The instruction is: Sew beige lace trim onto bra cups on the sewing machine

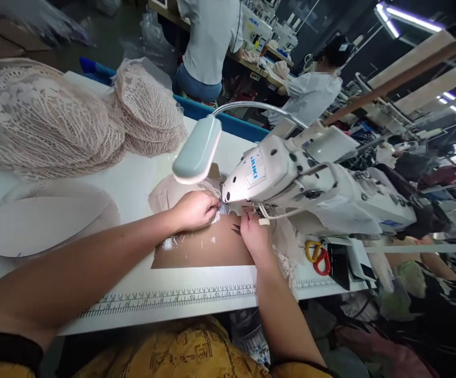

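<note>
The workroom is showing further sewing stations behind the tabletop (pixel 141 178), with a co-worker in a pale shirt (pixel 214 42) sitting facing away. On the tabletop, a white JUKI sewing machine (pixel 256 170) is standing with its head over a brown sheet (pixel 204 253), and a lamp head (pixel 197 149) is hanging just beside it, presumably to light the needle area.

The lace-trimmed piece (pixel 165 194) is lying at the needle end, partly under the operator's left hand (pixel 197 211). That hand's thumb and fingertips are pressing together, apparently pinching the fabric close to the needle for fine control. The right hand (pixel 256 233) is resting at the machine's other side with fingers bent; dark pointed tips (pixel 236 229) are protruding beside them, possibly small snips kept within reach. Whether those fingers are gripping the tips or cloth cannot be told, as the machine is hiding part of them.

Bundled lace (pixel 50 123) and a sheer cut stack (pixel 46 226) are lying to the left, likely leaving the needle area unobstructed. Red-and-yellow-handled scissors (pixel 321 261) are lying to the right, near the printed ruler strip (pixel 172 296) along the front edge.
</note>
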Demonstrator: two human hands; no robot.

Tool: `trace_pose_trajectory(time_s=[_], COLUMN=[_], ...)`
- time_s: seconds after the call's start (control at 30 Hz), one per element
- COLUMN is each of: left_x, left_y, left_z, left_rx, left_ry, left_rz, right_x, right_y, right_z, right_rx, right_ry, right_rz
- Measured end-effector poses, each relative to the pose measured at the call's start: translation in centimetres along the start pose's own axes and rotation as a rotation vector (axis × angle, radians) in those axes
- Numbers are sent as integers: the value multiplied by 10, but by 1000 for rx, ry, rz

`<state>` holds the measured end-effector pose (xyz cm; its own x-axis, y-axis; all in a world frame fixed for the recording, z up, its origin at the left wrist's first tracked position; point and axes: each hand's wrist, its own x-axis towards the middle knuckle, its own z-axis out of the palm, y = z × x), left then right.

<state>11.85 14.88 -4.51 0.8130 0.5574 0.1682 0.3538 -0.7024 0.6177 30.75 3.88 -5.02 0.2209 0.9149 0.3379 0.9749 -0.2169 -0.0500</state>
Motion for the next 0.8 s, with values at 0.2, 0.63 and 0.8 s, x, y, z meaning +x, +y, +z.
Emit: trace_pose_trajectory(time_s=[0.2,0.63,0.8], left_x=[-2,12,14], left_y=[6,10,15], left_z=[-9,-34,-49], left_rx=[-69,-139,-96], left_ry=[-50,-365,-459], left_rz=[-50,-220,-244], right_x=[7,7,0], right_y=[11,-2,-13], right_z=[-4,-17,-28], right_rx=[-34,124,220], right_ry=[-63,-198,-234], right_rz=[78,-30,-167])
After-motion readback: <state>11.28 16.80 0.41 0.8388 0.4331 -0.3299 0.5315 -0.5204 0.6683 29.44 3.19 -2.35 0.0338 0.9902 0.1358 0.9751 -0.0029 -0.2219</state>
